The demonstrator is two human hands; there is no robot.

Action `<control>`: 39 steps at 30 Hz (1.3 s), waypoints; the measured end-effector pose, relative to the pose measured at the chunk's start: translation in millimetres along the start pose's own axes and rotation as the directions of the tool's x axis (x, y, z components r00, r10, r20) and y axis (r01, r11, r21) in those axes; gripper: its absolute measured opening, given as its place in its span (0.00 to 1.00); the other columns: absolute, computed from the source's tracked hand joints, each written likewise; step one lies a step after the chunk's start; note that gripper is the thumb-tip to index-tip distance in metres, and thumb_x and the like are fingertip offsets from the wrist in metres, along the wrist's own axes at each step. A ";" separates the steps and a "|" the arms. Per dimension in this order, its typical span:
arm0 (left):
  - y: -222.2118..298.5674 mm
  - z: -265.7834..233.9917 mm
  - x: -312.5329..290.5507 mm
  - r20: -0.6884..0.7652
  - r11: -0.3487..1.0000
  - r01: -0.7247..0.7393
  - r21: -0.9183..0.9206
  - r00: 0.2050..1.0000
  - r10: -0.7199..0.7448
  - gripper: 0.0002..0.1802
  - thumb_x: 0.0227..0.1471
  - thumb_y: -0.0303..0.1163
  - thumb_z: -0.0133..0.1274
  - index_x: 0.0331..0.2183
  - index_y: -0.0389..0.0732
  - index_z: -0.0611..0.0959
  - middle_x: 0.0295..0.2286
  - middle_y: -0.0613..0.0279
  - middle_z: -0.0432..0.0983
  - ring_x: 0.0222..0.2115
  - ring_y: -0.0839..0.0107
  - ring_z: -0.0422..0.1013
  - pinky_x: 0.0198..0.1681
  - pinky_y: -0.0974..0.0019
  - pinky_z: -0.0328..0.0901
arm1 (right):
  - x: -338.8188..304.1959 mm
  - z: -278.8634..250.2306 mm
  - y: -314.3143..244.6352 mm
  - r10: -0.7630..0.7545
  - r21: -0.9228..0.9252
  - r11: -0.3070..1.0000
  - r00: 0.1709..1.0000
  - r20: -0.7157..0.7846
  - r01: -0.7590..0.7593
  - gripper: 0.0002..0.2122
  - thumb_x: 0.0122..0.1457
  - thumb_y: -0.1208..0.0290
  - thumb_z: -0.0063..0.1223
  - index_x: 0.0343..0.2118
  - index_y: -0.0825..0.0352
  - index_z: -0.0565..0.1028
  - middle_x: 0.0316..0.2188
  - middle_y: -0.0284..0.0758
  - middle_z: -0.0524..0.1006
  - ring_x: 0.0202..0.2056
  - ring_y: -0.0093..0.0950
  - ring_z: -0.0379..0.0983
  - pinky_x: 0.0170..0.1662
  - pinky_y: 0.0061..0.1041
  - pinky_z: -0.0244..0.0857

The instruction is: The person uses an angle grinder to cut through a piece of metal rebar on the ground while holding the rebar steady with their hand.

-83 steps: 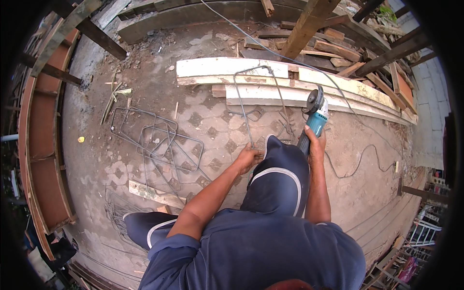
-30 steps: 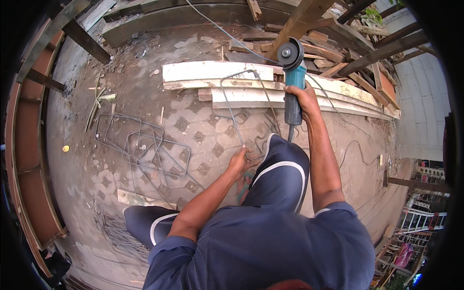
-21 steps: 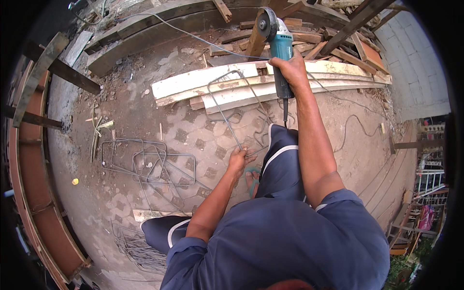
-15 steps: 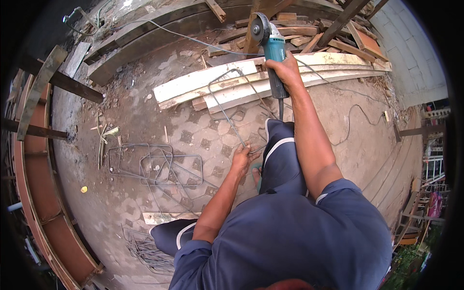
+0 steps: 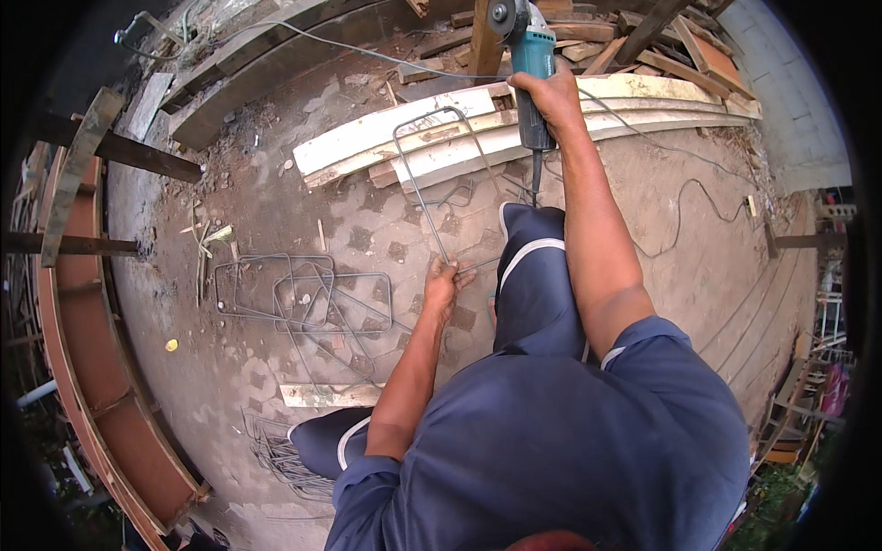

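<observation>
My right hand (image 5: 554,99) is closed round the body of a teal and black angle grinder (image 5: 533,53), held out ahead with its disc at the far end and its cord hanging toward me. My left hand (image 5: 442,286) grips the near corner of a rectangular steel stirrup (image 5: 420,195) of bent rod. The stirrup's far end stands over the pale boards (image 5: 395,133). Left of my left hand, several more stirrups (image 5: 333,329) overlap on the paving.
A pile of thin bent rods (image 5: 280,459) lies by my left knee, near a short board (image 5: 326,395). Scrap timber (image 5: 588,46) is heaped at the far side. A grey cable (image 5: 358,53) crosses the ground ahead. A long brown wooden form (image 5: 78,340) stands at the left.
The grinder in my right hand has moved slightly farther away and to the right. My left hand and the stirrup have shifted a little up the view, which has itself moved.
</observation>
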State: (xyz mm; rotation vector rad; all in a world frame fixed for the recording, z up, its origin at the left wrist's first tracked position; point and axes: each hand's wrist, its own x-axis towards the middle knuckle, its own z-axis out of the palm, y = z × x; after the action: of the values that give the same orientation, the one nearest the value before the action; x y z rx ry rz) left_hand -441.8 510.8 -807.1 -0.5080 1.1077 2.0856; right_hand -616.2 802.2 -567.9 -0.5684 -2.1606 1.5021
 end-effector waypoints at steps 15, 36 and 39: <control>-17.3 2.6 -9.0 0.035 0.998 0.023 -0.053 0.999 -0.021 0.10 0.61 0.17 0.44 0.43 0.40 0.68 0.46 0.37 0.76 0.47 0.50 0.76 0.48 0.54 0.76 | 2.2 -10.2 13.0 -0.115 -0.088 0.989 0.992 0.050 0.119 0.28 0.43 0.62 0.72 0.45 0.75 0.76 0.32 0.42 0.81 0.30 0.28 0.78 0.34 0.29 0.73; -24.7 37.4 10.8 0.032 0.991 0.058 -0.117 0.998 -0.055 0.13 0.64 0.20 0.42 0.50 0.38 0.66 0.50 0.37 0.72 0.49 0.50 0.75 0.52 0.53 0.75 | 5.3 15.7 40.1 0.027 -0.392 0.911 0.931 0.364 0.127 0.30 0.38 0.58 0.71 0.44 0.72 0.77 0.34 0.46 0.82 0.35 0.37 0.80 0.42 0.33 0.73; -26.5 25.3 13.2 -0.042 0.991 0.081 -0.109 0.995 -0.086 0.15 0.65 0.21 0.41 0.52 0.37 0.65 0.49 0.38 0.74 0.47 0.50 0.76 0.51 0.55 0.75 | 0.0 14.1 30.0 0.021 -0.372 0.920 0.934 0.356 0.121 0.29 0.40 0.60 0.70 0.45 0.72 0.76 0.33 0.42 0.81 0.32 0.32 0.78 0.39 0.31 0.72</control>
State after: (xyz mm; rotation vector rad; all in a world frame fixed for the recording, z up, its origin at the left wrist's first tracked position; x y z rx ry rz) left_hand -431.3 547.2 -815.9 -0.6472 0.9865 2.0769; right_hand -621.9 801.2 -600.5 -0.3794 -2.7652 1.2198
